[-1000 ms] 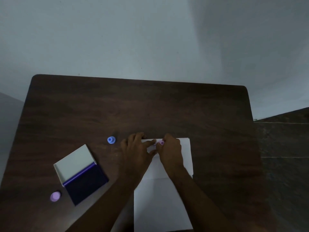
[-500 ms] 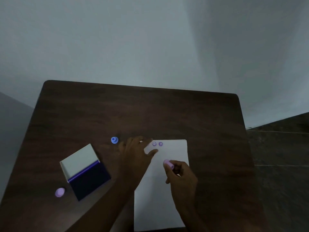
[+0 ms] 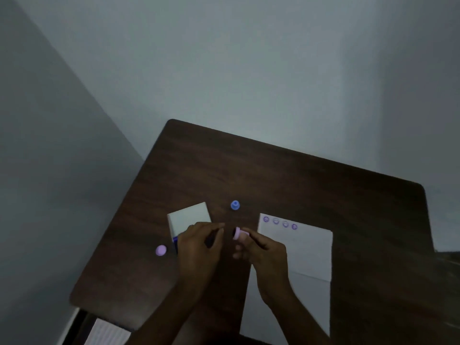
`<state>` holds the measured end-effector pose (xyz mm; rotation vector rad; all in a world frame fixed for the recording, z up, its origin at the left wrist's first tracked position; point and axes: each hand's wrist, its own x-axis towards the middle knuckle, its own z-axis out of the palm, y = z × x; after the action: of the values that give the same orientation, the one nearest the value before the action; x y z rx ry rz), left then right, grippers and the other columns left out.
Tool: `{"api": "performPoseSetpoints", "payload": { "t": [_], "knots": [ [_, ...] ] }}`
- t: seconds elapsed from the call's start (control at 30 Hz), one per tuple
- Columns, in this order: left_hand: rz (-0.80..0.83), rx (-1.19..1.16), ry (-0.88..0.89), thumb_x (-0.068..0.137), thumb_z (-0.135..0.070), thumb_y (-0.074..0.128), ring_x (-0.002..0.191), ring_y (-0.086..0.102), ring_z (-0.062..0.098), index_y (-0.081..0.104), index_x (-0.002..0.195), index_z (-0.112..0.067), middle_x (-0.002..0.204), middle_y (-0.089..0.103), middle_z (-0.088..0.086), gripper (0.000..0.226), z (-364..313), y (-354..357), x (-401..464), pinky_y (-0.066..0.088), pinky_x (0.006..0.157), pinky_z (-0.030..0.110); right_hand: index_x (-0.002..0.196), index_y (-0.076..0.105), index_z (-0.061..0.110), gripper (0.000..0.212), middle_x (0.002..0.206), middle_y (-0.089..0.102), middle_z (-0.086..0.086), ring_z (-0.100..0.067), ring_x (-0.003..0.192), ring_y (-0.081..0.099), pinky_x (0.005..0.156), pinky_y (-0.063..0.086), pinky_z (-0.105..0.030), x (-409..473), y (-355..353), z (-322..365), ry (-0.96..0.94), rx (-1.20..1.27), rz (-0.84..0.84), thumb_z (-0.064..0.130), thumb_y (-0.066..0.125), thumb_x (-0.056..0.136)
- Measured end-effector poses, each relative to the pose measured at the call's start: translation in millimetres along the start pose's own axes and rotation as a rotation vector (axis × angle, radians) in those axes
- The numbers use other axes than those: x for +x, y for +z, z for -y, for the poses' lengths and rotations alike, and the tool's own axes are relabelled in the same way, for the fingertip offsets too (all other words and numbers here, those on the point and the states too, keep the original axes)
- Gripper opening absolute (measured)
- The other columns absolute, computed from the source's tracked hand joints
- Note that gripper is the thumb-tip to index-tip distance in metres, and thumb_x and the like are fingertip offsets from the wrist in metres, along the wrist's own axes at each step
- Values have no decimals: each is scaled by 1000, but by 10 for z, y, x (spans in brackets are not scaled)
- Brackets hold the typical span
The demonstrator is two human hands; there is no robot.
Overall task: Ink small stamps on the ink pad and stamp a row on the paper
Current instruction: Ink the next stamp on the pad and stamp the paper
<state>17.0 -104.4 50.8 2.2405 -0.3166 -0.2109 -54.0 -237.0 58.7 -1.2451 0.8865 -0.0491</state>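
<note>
R hand (image 3: 263, 252) pinches a pink stamp (image 3: 237, 233) in its fingertips, held over the table (image 3: 273, 175) just off the paper's (image 3: 308, 250) 9 o'clock edge. L hand (image 3: 199, 247) sits curled over the ink pad (image 3: 189, 220); can't tell if it's gripping anything. Four purple prints (image 3: 280, 223) run along the paper's 12 o'clock edge. Blue stamp (image 3: 235, 205) at 12 o'clock of the hands, purple stamp (image 3: 161, 250) at 9.
</note>
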Motion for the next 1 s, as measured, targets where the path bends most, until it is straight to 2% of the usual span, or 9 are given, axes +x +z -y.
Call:
{"api": "performPoseSetpoints", "payload": {
  "t": [0.1, 0.2, 0.33, 0.47, 0.5, 0.63, 0.73, 0.87, 1.0],
  "knots": [
    [-96, 89, 25, 83, -20, 69, 93, 62, 4, 73, 97, -21, 97, 73, -3, 15, 93, -143, -3, 53, 88, 34, 98, 75, 18, 18, 82, 77, -7, -26, 73, 73, 66, 59, -30, 22, 181, 2, 54, 29, 45, 23, 72, 81],
    [-113, 80, -94, 83, -20, 72, 97, 64, 10, 72, 104, -19, 104, 72, -2, 21, 225, -280, 11, 54, 88, 36, 102, 72, 12, 19, 88, 76, -11, -24, 77, 73, 68, 59, -30, 52, 360, 7, 152, 118, 82, 18, 67, 84],
    [-207, 5, -169, 86, -20, 68, 82, 62, 1, 71, 100, -25, 96, 69, -11, 16, 515, -444, -57, 48, 69, 14, 104, 70, 5, 20, 97, 73, -17, -26, 85, 71, 71, 59, -34, 58, 543, 15, 278, 270, 130, 12, 60, 88],
    [-204, 60, -209, 86, -8, 67, 91, 63, 9, 73, 103, -15, 99, 70, -5, 20, 914, -576, -85, 39, 77, 2, 105, 68, 1, 21, 98, 71, -20, -28, 89, 68, 72, 58, -38, 66, 672, -12, 353, 370, 147, 10, 58, 89],
    [-173, 93, -226, 85, -7, 67, 97, 63, 13, 72, 108, -12, 104, 70, 0, 23, 1009, -585, -88, 38, 82, 3, 104, 68, 1, 21, 98, 71, -19, -28, 89, 69, 71, 58, -38, 73, 705, -23, 369, 379, 145, 10, 59, 88],
    [-25, 192, -295, 85, -17, 70, 118, 52, 23, 59, 129, -9, 127, 60, 10, 45, 1267, -548, -141, 37, 101, 30, 103, 69, 1, 22, 96, 73, -19, -27, 87, 71, 68, 58, -37, 113, 803, -87, 417, 394, 134, 10, 61, 86],
    [-10, 193, -309, 83, -18, 73, 119, 50, 25, 56, 132, -8, 130, 57, 10, 53, 1332, -489, -165, 37, 101, 31, 101, 70, 1, 21, 93, 74, -18, -26, 84, 72, 66, 59, -36, 136, 844, -131, 430, 402, 137, 11, 62, 83],
    [-59, 155, -291, 83, -10, 71, 110, 53, 25, 67, 116, -7, 116, 61, 10, 34, 1387, -440, -177, 40, 93, 28, 97, 72, 2, 19, 90, 75, -17, -27, 85, 71, 68, 59, -37, 143, 870, -175, 422, 388, 140, 11, 64, 82],
    [-112, 34, -340, 82, -21, 74, 93, 56, 4, 68, 103, -23, 101, 62, -8, 22, 1377, -481, -170, 43, 80, 18, 99, 71, 1, 24, 89, 74, -17, -27, 86, 70, 70, 58, -38, 133, 878, -191, 422, 384, 149, 12, 65, 78]
  ]
}}
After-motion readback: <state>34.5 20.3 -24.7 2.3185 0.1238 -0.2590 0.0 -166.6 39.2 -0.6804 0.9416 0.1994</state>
